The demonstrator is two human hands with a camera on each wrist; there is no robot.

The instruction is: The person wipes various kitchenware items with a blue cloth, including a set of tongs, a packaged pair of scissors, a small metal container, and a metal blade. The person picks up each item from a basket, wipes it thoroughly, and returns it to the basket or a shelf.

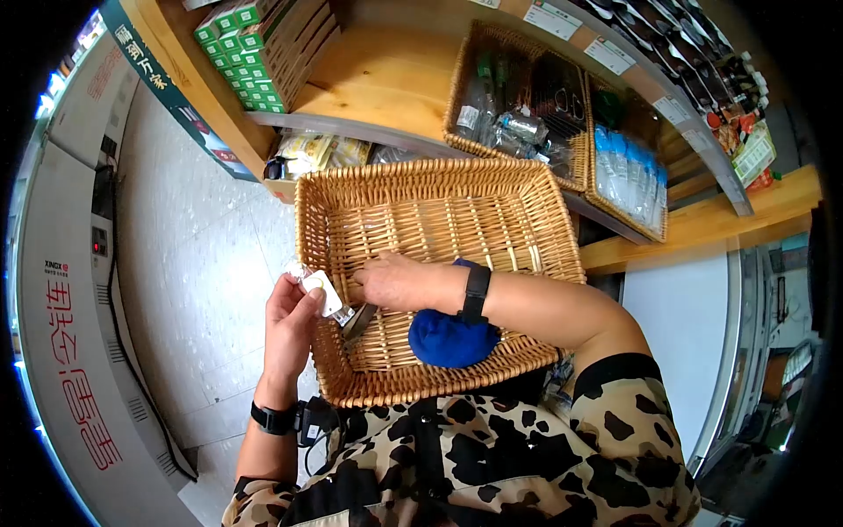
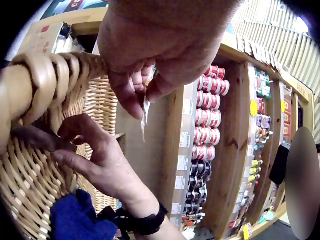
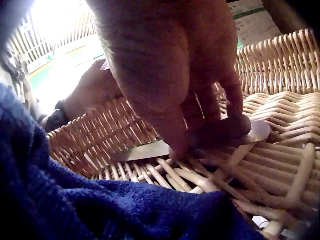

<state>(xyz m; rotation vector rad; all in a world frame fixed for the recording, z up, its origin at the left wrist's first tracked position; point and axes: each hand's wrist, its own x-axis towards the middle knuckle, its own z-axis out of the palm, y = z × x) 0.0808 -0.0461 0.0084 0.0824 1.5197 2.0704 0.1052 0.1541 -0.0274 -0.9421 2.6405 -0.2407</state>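
Note:
A white tag (image 1: pixel 327 294) is pinched between thumb and fingers of my left hand (image 1: pixel 292 318), over the left rim of the wicker basket (image 1: pixel 439 167); its thin edge (image 2: pixel 145 117) shows in the left wrist view. Inside the basket, my right hand (image 1: pixel 404 281) grips a dark handle (image 3: pixel 220 132) with a flat metallic blade (image 3: pixel 145 151), low by the woven bottom. In the left wrist view the right hand (image 2: pixel 107 162) has thumb and fingers at this dark item (image 2: pixel 37 138). A blue cloth (image 1: pixel 452 338) lies in the basket beneath the right wrist.
Wooden shelving (image 1: pixel 386 70) stands beyond the basket, with stacked green-and-white boxes (image 1: pixel 255 66) and smaller wicker baskets (image 1: pixel 518 154) of packaged goods. A white cabinet (image 1: pixel 61 290) is at the left, across the tiled floor (image 1: pixel 193 263).

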